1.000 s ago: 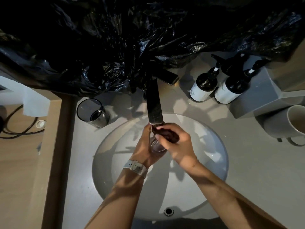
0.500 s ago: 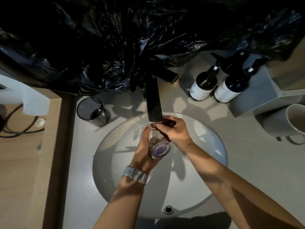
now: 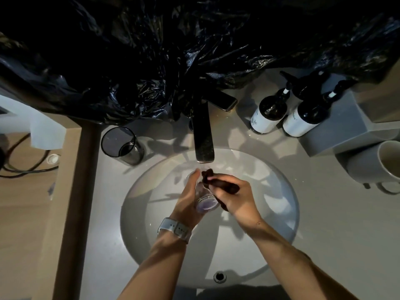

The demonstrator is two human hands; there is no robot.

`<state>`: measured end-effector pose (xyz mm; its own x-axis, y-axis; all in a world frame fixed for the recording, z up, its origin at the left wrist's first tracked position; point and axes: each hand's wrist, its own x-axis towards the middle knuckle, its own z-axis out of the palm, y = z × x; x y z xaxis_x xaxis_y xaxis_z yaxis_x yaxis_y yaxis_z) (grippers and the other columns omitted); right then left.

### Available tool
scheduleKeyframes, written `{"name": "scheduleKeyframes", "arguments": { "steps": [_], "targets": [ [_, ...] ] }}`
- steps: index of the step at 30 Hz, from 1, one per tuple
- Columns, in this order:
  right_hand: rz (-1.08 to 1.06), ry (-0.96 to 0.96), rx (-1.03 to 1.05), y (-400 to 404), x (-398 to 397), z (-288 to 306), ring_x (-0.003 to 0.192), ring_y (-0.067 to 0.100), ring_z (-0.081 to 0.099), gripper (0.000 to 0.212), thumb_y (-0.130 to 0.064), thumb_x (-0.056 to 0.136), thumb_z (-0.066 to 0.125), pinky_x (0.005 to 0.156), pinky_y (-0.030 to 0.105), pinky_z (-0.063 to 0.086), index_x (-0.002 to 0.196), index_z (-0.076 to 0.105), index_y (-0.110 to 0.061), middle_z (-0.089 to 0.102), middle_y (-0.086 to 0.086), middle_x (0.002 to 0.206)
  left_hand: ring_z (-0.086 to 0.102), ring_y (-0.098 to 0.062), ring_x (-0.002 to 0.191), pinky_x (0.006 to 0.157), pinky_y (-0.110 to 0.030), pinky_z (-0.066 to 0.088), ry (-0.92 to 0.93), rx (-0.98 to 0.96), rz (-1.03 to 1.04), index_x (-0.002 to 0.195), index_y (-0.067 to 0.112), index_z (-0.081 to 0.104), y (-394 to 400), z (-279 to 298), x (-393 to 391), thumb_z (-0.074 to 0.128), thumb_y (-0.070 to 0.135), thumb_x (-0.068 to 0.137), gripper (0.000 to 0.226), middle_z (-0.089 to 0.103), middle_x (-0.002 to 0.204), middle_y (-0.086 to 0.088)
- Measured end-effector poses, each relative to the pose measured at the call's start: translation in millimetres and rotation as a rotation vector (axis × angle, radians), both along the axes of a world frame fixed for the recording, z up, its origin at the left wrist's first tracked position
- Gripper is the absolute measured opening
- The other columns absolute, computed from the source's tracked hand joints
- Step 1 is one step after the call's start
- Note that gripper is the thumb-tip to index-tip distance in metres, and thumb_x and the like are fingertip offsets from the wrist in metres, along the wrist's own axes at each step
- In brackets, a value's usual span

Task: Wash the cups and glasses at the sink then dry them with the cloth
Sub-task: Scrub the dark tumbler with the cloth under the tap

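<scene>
Clear glass (image 3: 204, 199) lies tilted over the sink (image 3: 281, 234) under the tap (image 3: 203, 137), base toward the viewer, gripped by the left hand (image 3: 188, 202) while the right hand (image 3: 238, 200) clamps a dark cloth (image 3: 218, 185) against it.

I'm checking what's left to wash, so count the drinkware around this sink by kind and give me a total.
Clear glasses: 1, held by the left hand over the basin
Dark tinted glasses: 1
White mugs: 1
Total: 3
</scene>
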<state>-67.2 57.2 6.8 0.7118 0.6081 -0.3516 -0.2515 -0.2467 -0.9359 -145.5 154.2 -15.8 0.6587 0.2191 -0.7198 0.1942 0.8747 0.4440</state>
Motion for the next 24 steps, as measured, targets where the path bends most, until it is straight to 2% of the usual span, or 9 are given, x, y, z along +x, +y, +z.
{"name": "scheduleKeyframes", "arguments": {
  "steps": [3,5,9,12,14,16,19,21,24],
  "targets": [
    [0.053,-0.047,0.031,19,15,3,0.084,0.009,0.072,0.024,0.008,0.077,0.073,0.082,0.020,0.053,0.090,0.076,-0.012,0.076,-0.002,0.091,0.073,-0.022,0.081,0.068,-0.032,0.059,0.030,0.055,0.029,0.107,0.006,0.069,3,-3,7,0.041,0.044,0.101,0.047,0.074,0.095,-0.017],
    [-0.010,-0.017,0.048,32,31,2,0.075,0.005,0.070,0.019,0.008,0.080,0.072,0.076,0.016,0.052,0.094,0.074,-0.003,0.074,0.000,0.083,0.071,-0.026,0.090,0.076,-0.035,0.058,0.007,0.100,0.025,0.118,0.003,0.065,6,8,14,0.047,0.039,0.100,0.044,0.071,0.106,-0.021],
    [-0.202,0.174,0.050,28,29,-9,0.051,0.005,0.058,0.011,0.001,0.085,0.068,0.052,0.015,0.045,0.095,0.072,0.001,0.066,-0.007,0.060,0.064,-0.031,0.085,0.087,-0.040,0.048,-0.073,0.063,0.093,0.105,0.001,0.067,21,21,17,0.050,0.042,0.097,0.045,0.065,0.096,-0.022],
    [-0.331,0.393,0.092,23,20,-7,0.050,0.012,0.055,0.013,0.002,0.083,0.068,0.045,0.018,0.042,0.094,0.073,-0.004,0.066,0.001,0.066,0.059,-0.035,0.099,0.101,-0.046,0.040,-0.024,0.012,0.130,0.122,-0.001,0.059,23,17,15,0.055,0.058,0.091,0.067,0.064,0.109,-0.024],
    [-0.361,0.438,0.141,25,18,-1,0.050,0.010,0.056,0.017,0.003,0.083,0.068,0.042,0.016,0.041,0.098,0.072,-0.003,0.068,0.004,0.072,0.062,-0.034,0.097,0.093,-0.045,0.047,-0.037,0.073,0.094,0.123,0.002,0.063,18,15,13,0.037,0.061,0.098,0.069,0.064,0.111,-0.025],
    [-0.359,0.367,0.158,27,17,4,0.050,0.006,0.056,0.017,0.005,0.082,0.069,0.045,0.013,0.041,0.097,0.073,-0.002,0.068,0.002,0.070,0.063,-0.034,0.091,0.081,-0.040,0.053,-0.030,0.152,0.051,0.124,0.002,0.062,14,14,10,0.025,0.061,0.100,0.074,0.065,0.108,-0.027],
    [-0.354,0.279,0.151,22,14,12,0.046,0.002,0.054,0.018,0.007,0.082,0.068,0.047,0.010,0.040,0.099,0.072,0.001,0.065,-0.005,0.061,0.066,-0.042,0.101,0.081,-0.049,0.057,0.007,0.303,0.062,0.132,0.004,0.054,18,12,10,0.039,0.065,0.095,0.074,0.064,0.119,-0.029],
    [-0.337,0.213,0.143,16,8,17,0.053,0.003,0.059,0.020,0.005,0.082,0.070,0.052,0.013,0.045,0.099,0.073,-0.004,0.070,0.001,0.071,0.066,-0.044,0.104,0.082,-0.055,0.058,0.057,0.338,0.053,0.135,0.006,0.051,22,12,8,0.047,0.064,0.093,0.072,0.064,0.120,-0.029],
    [-0.193,-0.047,0.160,7,-12,20,0.088,0.008,0.071,0.026,0.005,0.080,0.072,0.079,0.018,0.053,0.104,0.073,-0.007,0.074,0.009,0.102,0.071,-0.032,0.093,0.069,-0.040,0.060,0.057,0.274,0.012,0.133,0.009,0.055,23,11,5,0.036,0.053,0.101,0.057,0.070,0.114,-0.020]
  ]
}}
